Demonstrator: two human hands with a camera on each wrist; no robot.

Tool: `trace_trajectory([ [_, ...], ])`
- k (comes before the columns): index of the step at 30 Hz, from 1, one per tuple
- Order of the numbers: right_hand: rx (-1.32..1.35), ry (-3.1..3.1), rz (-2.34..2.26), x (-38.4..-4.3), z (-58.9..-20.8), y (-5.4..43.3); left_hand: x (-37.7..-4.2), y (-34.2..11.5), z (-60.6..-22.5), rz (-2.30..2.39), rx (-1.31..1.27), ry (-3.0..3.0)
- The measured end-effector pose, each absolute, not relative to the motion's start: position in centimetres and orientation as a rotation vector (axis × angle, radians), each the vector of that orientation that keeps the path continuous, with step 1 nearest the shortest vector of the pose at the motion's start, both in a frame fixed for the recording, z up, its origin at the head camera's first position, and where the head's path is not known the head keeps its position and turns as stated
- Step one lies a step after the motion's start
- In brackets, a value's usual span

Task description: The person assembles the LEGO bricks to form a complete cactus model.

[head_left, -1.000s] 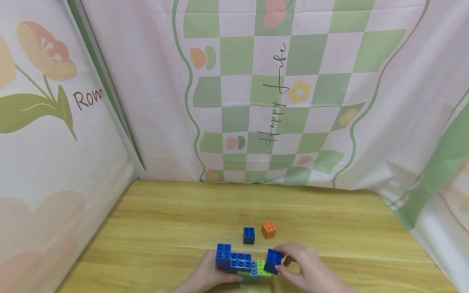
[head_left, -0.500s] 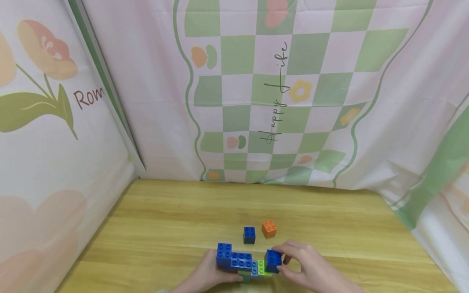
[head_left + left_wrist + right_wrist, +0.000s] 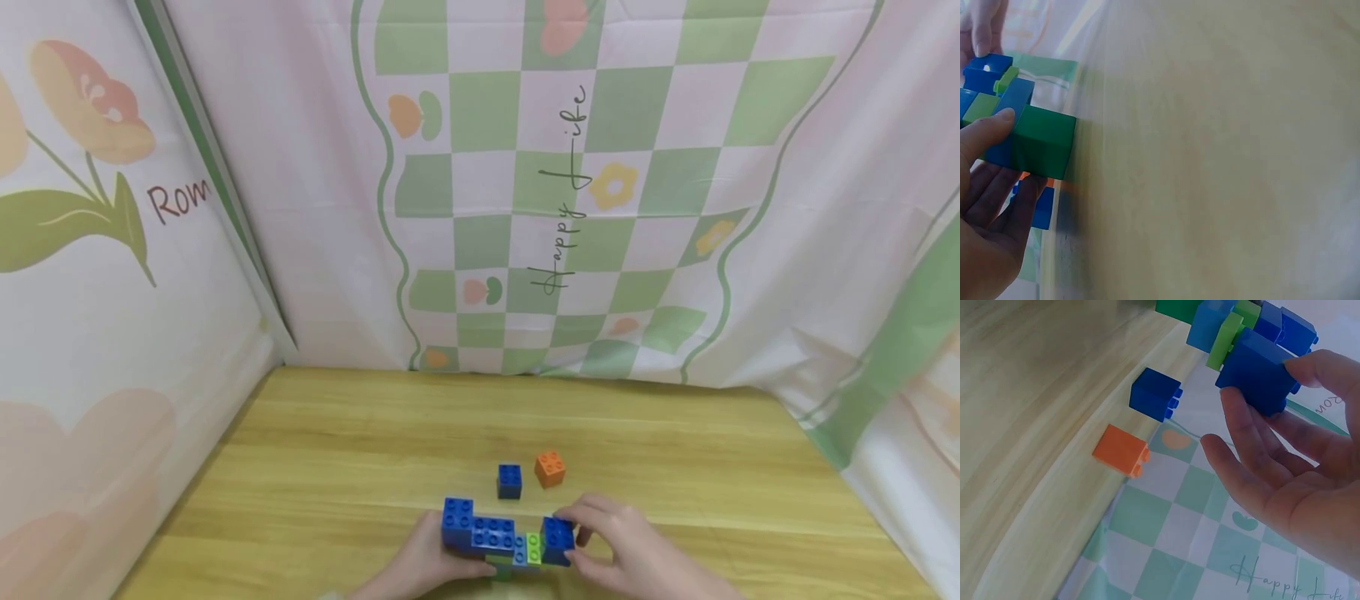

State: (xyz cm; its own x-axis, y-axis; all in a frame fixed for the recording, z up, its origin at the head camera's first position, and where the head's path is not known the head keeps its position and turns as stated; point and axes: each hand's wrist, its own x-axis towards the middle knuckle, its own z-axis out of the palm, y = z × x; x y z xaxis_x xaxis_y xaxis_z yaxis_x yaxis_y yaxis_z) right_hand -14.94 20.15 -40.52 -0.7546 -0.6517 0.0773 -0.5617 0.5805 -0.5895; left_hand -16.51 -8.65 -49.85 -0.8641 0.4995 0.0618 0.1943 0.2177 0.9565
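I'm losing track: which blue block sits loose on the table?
The blue block beside the orange block. The right hand pinches another blue block; the left hand holds the build with the rest.

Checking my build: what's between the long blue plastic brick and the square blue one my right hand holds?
Light blue studs, then lime green studs: head view.

Two loose blocks (image 3: 509, 482) (image 3: 550, 470) sit on the table (image 3: 360, 450), behind the block assembly (image 3: 492, 533) between the hands (image 3: 427, 558) (image 3: 626, 546)

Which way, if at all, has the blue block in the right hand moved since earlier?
Yes, slightly: the blue block in the right hand now sits lower in the head view, farther from the unmoved orange block.
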Motion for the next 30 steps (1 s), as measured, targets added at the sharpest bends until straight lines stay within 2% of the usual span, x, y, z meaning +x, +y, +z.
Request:
trace_trajectory([
  [11,-1.169,2.736,-0.976,-14.7,-42.8,19.9,-16.6,-8.5,-49.7,1.689,0.611,2.22],
  [18,-0.793,2.48,-1.063,-15.0,-42.8,20.0,-16.5,-8.6,-49.6,1.691,0.618,2.228],
  [22,-0.683,2.397,-1.095,-15.0,-42.8,19.9,-16.4,-8.6,-49.6,1.69,0.619,2.231],
  [30,-0.869,2.438,-1.071,-14.9,-42.7,19.7,-16.5,-8.6,-49.8,1.693,0.642,2.237],
])
